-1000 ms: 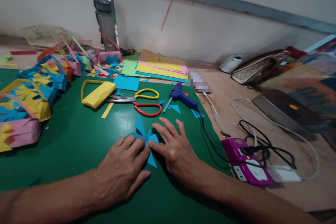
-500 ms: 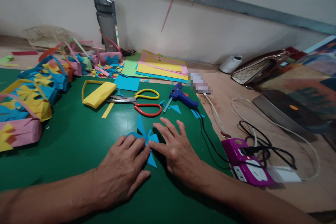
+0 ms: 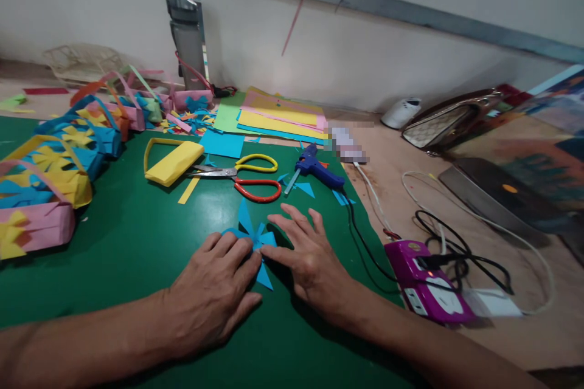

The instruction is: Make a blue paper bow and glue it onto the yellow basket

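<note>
A blue paper flower (image 3: 258, 240) with pointed petals lies on the green mat (image 3: 137, 273), partly covered by my fingers. My left hand (image 3: 223, 279) is closed over its left side, fingers together and pressing it down, thumb lower on the mat. From the other side, my right hand (image 3: 305, 255) touches the flower's middle with one outstretched digit; its other fingers are spread and hold nothing. Beyond the hands lie scissors (image 3: 258, 190) with one yellow and one red handle, a blue glue gun (image 3: 314, 168) with a glue stick, and a yellow paper basket (image 3: 174, 163).
Finished-looking paper baskets (image 3: 50, 219) with flowers line the left side. Coloured paper sheets (image 3: 278, 115) and scraps lie at the back. At right, a purple power strip (image 3: 429, 285) has black cords. A grey bottle (image 3: 187, 42) stands by the wall.
The whole view has shifted very slightly. Both hands stay at the blue flower in nearly the same pose.
</note>
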The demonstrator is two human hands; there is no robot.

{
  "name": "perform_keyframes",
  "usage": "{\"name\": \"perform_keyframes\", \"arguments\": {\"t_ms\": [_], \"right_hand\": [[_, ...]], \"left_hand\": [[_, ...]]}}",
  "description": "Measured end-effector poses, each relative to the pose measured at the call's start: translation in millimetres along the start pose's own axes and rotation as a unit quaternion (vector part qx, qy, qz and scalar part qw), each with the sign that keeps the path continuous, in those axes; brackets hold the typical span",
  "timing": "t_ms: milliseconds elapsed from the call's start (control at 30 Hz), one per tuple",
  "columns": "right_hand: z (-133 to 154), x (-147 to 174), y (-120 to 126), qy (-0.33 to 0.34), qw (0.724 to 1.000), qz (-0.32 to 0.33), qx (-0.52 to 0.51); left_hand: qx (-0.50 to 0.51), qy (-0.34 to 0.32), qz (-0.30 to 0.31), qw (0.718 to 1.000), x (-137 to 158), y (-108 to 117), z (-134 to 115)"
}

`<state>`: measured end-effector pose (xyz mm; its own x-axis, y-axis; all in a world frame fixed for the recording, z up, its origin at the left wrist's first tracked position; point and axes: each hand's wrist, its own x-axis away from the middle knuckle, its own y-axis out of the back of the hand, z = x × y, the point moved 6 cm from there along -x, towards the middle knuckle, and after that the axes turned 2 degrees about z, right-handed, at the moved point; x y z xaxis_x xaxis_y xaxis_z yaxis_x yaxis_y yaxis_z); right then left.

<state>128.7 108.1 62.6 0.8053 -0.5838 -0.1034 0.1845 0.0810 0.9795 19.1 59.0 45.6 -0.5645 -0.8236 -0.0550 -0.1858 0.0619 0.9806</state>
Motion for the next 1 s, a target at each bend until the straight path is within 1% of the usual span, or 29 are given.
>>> {"name": "perform_keyframes", "arguments": {"t_ms": [100, 167, 400, 567, 800, 1000], "right_hand": [[-1.4, 2.0, 6.6, 0.000, 0.999, -0.044, -0.006], [-2.3, 3.0, 8.0, -0.003, 0.998, -0.056, 0.000], [0.8, 1.4, 0.6, 0.010, 0.999, -0.020, 0.044], [2.2, 0.0, -1.7, 0.016, 0.999, -0.005, 0.050], [0.8, 2.3, 4.3, 0.004, 0.998, -0.026, 0.057], [-0.7, 2.4, -1.6, 0.008, 0.998, -0.025, 0.064]], "left_hand": [[-0.001, -0.001, -0.004, 1.000, 0.6, 1.1, 0.0], [-0.003, -0.002, -0.005, 1.000, 0.5, 1.7, 0.1], [-0.012, -0.005, -0.018, 1.000, 0.6, 1.7, 0.1], [0.000, -0.007, -0.017, 1.000, 0.5, 2.0, -0.3], [0.001, -0.006, -0.011, 1.000, 0.1, 2.3, -0.6], [-0.005, -0.006, -0.006, 1.000, 0.5, 0.9, -0.3]]}}
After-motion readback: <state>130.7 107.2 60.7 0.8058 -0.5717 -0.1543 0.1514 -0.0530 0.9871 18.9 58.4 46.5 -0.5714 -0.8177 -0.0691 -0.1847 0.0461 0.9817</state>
